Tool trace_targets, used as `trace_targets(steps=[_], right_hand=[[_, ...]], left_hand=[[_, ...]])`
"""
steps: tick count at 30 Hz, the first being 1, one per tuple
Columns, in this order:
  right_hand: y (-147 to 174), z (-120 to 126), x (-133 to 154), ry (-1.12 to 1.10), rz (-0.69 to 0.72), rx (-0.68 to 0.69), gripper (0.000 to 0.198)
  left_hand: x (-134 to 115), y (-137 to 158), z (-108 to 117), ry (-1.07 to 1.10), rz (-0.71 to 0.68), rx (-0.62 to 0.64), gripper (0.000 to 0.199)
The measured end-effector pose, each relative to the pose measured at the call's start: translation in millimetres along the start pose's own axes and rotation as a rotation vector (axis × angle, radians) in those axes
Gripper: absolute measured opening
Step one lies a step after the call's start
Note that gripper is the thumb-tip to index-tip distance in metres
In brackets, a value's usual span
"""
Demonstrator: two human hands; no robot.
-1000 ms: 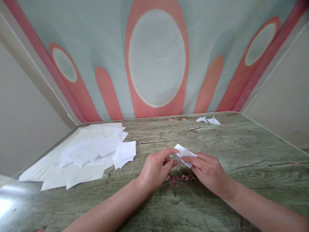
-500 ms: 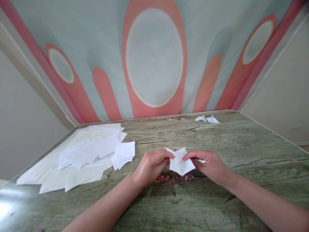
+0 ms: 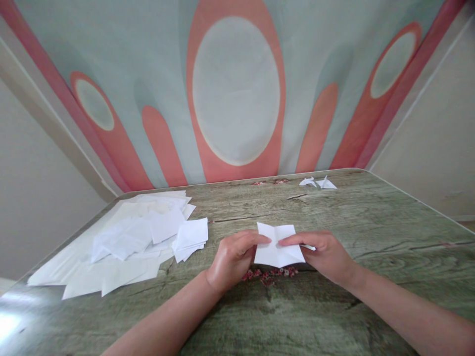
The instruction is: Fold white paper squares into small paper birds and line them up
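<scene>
A small white sheet of paper [image 3: 278, 253] with crease lines is held up between both hands, just above the wood-patterned table. My left hand [image 3: 237, 252] pinches its left side, thumb lying on the front face. On the opposite side my right hand [image 3: 322, 249] grips the paper, its thumb also on the face close to the middle crease. The fingers behind the sheet are hidden. A white bit of paper shows between the right thumb and fingers; whether it belongs to the same sheet I cannot tell.
Left on the table [image 3: 237, 316] lies a spread pile of large white sheets [image 3: 122, 274], with smaller square papers [image 3: 191, 235] on and beside it. Two folded paper figures [image 3: 308, 182] [image 3: 326, 183] rest near the back edge. A patterned backdrop [image 3: 237, 89] rises behind the table.
The paper has opened out from a bent, pointed shape into a flatter, nearly rectangular one. Both thumbs have shifted slightly on its face; the hands stay in about the same place.
</scene>
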State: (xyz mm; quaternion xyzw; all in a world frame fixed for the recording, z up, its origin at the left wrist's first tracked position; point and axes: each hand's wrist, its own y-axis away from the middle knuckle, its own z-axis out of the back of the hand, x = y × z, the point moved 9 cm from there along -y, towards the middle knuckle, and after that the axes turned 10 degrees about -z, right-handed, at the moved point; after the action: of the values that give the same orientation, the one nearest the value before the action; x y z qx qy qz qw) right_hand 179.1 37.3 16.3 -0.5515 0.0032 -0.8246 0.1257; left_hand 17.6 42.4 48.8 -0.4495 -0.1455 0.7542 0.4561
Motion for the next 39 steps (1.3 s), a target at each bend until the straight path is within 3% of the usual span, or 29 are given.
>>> trace_targets(steps=[4,13,17,22,29,34,39], right_hand=[[-0.1,2.4,0.3,0.018,0.002,-0.032,0.019],[1.7,-1.6,5.5,0.024,0.073,-0.014,0.021],[2.5,8.1,6.3,0.039,0.071,-0.123,0.026],[5.0,6.2,16.3,0.053,0.127,-0.098,0.029],[11.5,13.7,26.8,0.091,0.201,-0.179,0.028],[15.4,9.3,38.4,0.119,0.31,-0.159,0.027],[15.3,6.8,36.4,0.129,0.264,-0.155,0.015]], left_hand=[[-3.4,-3.2,-4.6,0.027,-0.027,0.041,0.025],[0.2,0.2,0.2,0.021,-0.02,-0.018,0.029],[1.5,-1.8,5.7,0.054,0.019,-0.088,0.025],[-0.5,-3.0,12.2,0.074,0.06,-0.166,0.015],[-11.8,-4.3,4.6,0.036,-0.013,-0.092,0.018],[-19.7,-4.4,7.2,0.031,-0.069,-0.135,0.017],[-16.8,-0.7,5.3,-0.006,-0.025,-0.133,0.011]])
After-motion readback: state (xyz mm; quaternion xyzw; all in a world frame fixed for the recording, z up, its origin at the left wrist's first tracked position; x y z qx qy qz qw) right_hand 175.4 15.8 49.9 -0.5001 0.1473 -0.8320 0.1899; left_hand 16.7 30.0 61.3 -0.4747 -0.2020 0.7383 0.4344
